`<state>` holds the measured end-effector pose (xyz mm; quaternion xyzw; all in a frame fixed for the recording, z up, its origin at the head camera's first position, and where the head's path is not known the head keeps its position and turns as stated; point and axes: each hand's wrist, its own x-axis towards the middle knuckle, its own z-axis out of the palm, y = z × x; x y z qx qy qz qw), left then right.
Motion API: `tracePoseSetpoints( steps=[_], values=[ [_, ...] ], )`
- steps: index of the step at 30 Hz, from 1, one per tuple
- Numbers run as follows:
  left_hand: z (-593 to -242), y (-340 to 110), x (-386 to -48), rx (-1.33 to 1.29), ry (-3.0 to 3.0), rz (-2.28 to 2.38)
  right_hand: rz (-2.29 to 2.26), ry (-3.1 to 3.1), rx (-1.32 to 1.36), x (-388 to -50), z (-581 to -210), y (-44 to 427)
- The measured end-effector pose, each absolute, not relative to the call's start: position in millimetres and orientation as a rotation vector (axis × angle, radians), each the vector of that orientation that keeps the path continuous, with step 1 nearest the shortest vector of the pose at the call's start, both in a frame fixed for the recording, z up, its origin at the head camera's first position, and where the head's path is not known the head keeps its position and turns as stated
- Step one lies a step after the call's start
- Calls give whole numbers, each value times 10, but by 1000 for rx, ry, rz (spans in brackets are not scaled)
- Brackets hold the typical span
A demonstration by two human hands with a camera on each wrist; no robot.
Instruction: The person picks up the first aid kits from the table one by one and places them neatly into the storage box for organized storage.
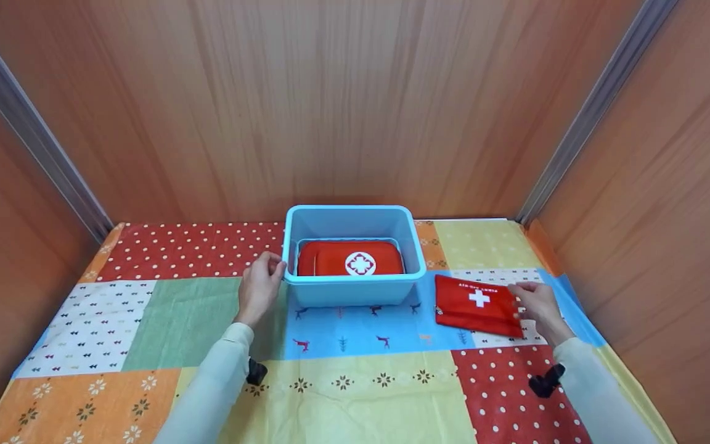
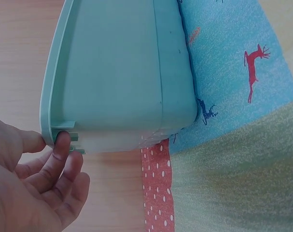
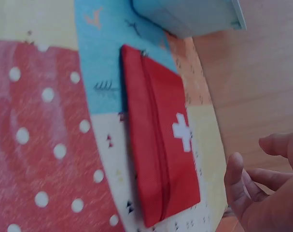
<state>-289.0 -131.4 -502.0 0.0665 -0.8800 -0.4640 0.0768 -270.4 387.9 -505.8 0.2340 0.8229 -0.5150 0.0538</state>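
A light blue plastic bin (image 1: 355,291) stands near the back of the table. Inside it lies a red case (image 1: 330,258) with a white round cross emblem. My left hand (image 1: 261,285) pinches the bin's rim at its front left corner, thumb on one side and fingers curled under, as the left wrist view shows. To the right of the bin, a flat red first aid pouch (image 1: 475,311) with a white cross and a zipper lies on the cloth. Just beyond its right end is my right hand (image 3: 267,183), fingers loosely bent, apart from the pouch and holding nothing.
A patchwork-patterned cloth (image 1: 324,394) covers the table. Wood-grain panels rise behind (image 1: 355,111) and on both sides, with grey metal strips at the corners. The bin stands close to the back panel.
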Motion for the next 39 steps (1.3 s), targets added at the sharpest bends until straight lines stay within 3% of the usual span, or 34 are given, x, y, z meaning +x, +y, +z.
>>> tracePoseSetpoints(
  steps=[17,30,39],
  values=[
    [-5028,-1306,-2882,224,-2639,-1442,-1503,2413,944,-2415,-5640,4038],
    [-5029,-1304,-2880,243,-2616,-1437,-1438,2408,1003,-2461,-5713,4046],
    [-5028,-1291,-2876,272,-2608,-1484,-1717,2301,1084,-2474,-5746,4037]
  ],
)
